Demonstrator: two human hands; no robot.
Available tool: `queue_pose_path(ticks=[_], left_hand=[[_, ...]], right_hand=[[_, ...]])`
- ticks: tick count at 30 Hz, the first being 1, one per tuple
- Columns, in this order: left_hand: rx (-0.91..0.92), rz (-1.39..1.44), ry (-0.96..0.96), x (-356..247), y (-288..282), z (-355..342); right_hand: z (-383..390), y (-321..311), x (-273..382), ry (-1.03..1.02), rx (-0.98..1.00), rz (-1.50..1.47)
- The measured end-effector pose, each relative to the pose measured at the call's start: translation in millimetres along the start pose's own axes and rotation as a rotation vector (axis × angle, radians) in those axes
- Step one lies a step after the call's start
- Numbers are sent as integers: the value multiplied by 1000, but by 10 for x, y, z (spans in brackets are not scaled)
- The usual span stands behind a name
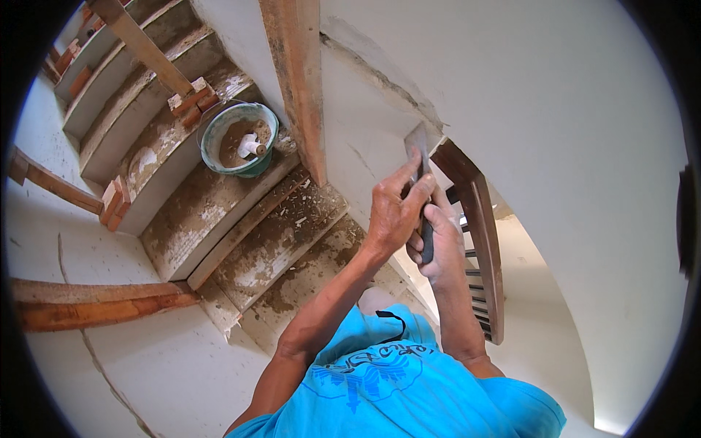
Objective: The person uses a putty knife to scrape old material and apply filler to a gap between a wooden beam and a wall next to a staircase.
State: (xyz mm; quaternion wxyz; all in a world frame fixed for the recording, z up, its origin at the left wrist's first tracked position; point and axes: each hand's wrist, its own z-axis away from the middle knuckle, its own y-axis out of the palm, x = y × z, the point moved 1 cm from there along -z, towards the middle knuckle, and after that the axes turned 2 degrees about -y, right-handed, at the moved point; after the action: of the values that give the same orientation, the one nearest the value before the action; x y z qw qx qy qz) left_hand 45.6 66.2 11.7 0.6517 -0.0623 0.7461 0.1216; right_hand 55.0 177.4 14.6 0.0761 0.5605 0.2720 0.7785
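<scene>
My right hand (444, 237) is closed around the dark handle of a putty knife (417, 143). Its flat metal blade points up and rests at or close to the corner of the white wall, beside a rough, cracked seam (380, 77). With its index finger stretched along the blade, my left hand (394, 212) grips the knife near the base of the blade. Both hands are close together, partly hiding the handle.
A green bucket (212, 142) of brown mortar, a white-handled tool in it, stands on the dirty stairs (212, 208) at left. A timber post (293, 80) rises beside it. Bricks (115, 203) and wooden beams (102, 303) brace the walls. A dark railing (482, 233) is right of my hands.
</scene>
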Motion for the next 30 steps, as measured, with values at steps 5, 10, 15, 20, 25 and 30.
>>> queue_pose_path(ticks=[5, 10, 15, 20, 25, 30], left_hand=[[35, 37, -25, -26, 79, 91], [67, 106, -103, -118, 54, 87], [49, 215, -155, -159, 80, 92], [55, 216, -136, -128, 105, 86], [-19, 132, -133, -99, 170, 105], [-32, 48, -21, -53, 199, 108]], right_hand=[[152, -101, 29, 18, 6, -103], [237, 11, 209, 134, -40, -225], [238, 17, 277, 148, 1, -195], [215, 33, 302, 125, -20, -108], [130, -105, 198, 90, 47, -134], [56, -240, 124, 59, 122, -127]])
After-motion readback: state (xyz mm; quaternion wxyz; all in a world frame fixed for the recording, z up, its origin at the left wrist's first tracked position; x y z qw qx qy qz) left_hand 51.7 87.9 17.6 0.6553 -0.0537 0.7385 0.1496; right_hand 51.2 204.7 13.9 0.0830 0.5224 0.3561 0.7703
